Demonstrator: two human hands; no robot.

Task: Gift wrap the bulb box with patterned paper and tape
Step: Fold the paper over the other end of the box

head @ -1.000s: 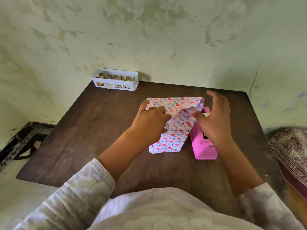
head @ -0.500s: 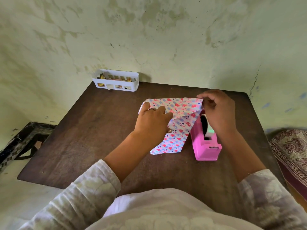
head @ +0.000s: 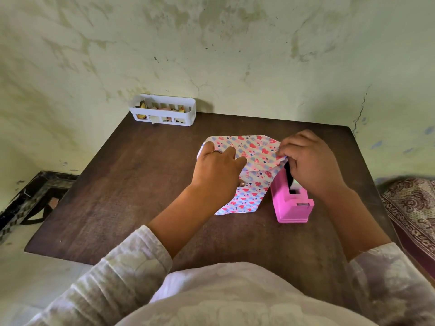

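Head view. Your left hand [head: 217,171] lies on top of the parcel of patterned paper [head: 253,152], fingers curled over its left end and holding it down; a ring shows on one finger. The bulb box itself is not visible: it is covered by the heart-print wrap, which sits near the middle of the dark wooden desk [head: 113,198], a little toward the far edge. A loose flap of the same paper runs from under your left hand down toward you and lies flat on the desk.

Your right hand [head: 310,165] is at the parcel's right end, fingertips pinching the paper edge there. Whether a strip of tape is also between those fingers, you cannot tell.

The pink tape dispenser [head: 290,203] stands on the desk just beside the flap, right under your right hand, with its cutter end pointing toward you.

A white slotted basket [head: 164,110] sits at the far edge of the desk against the stained wall [head: 211,55], holding small scraps too small to name. Pale sleeves [head: 122,274] cover both your forearms to mid-arm. A patterned cloth [head: 414,208] shows at the right edge.
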